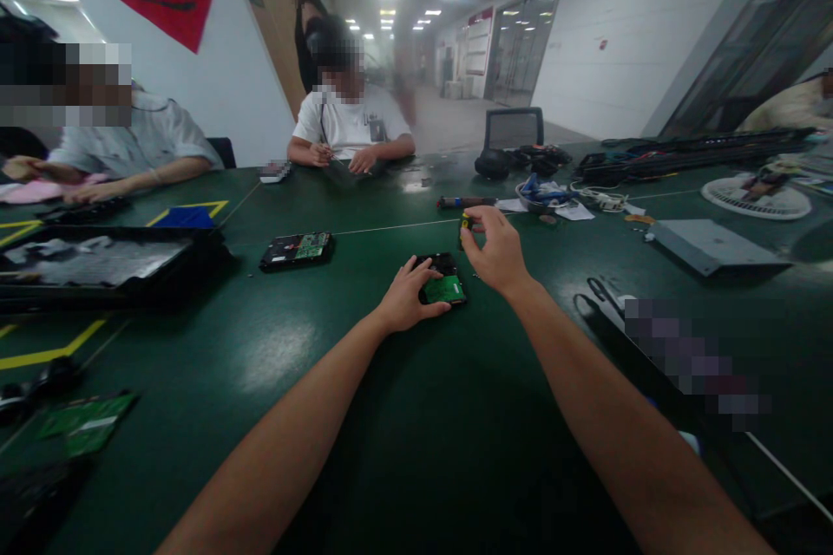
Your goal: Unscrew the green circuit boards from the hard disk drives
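A small black hard drive [442, 279] with a green circuit board facing up lies on the dark green table [403, 416] in front of me. My left hand [407, 295] rests on its left edge, fingers curled over it, holding it down. Just above and right of the drive, my right hand [498, 251] is closed around a small tool with a yellow and black handle [464, 225], its tip pointing down toward the drive.
A second hard drive [298, 249] lies to the left. A black tray [97, 264] and loose green boards [88, 423] sit at far left. A grey box [712, 244], cables [586, 195] and scissors [602, 293] lie to the right. Several people sit across the table.
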A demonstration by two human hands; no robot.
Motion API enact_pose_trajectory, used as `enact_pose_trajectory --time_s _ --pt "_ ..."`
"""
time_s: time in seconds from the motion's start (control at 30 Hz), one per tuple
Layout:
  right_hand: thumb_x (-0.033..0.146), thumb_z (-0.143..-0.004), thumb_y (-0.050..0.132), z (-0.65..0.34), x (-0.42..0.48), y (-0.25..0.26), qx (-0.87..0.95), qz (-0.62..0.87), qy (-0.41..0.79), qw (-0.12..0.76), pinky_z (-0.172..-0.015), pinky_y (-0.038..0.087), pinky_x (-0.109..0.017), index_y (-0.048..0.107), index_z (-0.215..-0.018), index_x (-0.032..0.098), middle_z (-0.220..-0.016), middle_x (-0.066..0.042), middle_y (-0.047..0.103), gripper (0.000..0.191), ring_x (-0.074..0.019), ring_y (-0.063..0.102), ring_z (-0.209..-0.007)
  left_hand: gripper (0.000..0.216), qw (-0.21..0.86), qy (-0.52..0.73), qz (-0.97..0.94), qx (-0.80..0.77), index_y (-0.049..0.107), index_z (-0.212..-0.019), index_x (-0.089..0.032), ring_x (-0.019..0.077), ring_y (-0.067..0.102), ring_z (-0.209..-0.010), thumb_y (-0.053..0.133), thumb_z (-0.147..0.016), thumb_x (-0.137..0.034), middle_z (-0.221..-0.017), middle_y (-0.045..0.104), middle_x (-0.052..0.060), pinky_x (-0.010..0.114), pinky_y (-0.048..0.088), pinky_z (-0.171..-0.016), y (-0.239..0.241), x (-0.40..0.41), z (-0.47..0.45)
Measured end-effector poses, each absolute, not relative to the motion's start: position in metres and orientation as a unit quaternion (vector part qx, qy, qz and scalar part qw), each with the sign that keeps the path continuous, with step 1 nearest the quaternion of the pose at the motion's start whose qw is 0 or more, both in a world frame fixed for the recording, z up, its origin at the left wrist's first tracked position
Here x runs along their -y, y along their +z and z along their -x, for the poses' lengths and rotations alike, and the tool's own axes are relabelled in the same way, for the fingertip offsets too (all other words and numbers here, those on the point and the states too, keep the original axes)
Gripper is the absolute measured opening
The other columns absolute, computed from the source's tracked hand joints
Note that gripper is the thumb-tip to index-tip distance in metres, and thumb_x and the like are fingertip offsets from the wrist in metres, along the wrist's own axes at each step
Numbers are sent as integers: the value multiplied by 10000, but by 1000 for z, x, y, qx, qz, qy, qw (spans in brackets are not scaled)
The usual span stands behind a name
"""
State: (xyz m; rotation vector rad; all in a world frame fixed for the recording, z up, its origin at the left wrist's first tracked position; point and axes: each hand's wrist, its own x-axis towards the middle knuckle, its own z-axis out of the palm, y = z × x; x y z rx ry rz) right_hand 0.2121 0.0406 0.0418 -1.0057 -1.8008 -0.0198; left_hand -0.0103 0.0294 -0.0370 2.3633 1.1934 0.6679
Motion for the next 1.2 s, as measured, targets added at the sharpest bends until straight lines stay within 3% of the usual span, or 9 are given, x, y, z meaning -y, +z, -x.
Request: enact_pose_trajectory --time_s 0.17,0.37,0.63,1.2 --pt "285 -944 605 -212 -39 44 749 425 -1 508 -882 589 -477 609 -1149 241 -1131 -102 649 210 -266 658 -983 700 201 243 -848 -426 606 -1357 -253 380 126 -1594 799 -770 -582 -1670 348 105 596 199 -1273 -38 -30 10" --pt "233 -934 585 -211 -37 46 748 422 -26 512 -946 557 -488 614 -1145 236 -1159 -115 628 213 -280 636 -1063 700 205 239 -845 -432 607 -1353 -262 380 127 -1594 801 -766 -590 -1669 351 95 600 199 -1271 -37 -30 11" --pt "251 -938 612 -212 -38 46 750 413 -40 516 -900 570 -455 619 -1095 233 -1085 -92 641 158 -250 647 -965 709 203 241 -846 -429 610 -1352 -249 386 128 -1592 802 -763 -596 -1671 345 107 594 194 -1272 -39 -31 10" --pt "212 -913 613 -211 -39 44 742 418 -31 523 -889 575 -461 613 -1133 220 -1106 -108 655 220 -258 659 -959 710 209 240 -845 -429 605 -1358 -252 378 119 -1595 796 -769 -600 -1673 344 100 587 198 -1274 -39 -32 11"
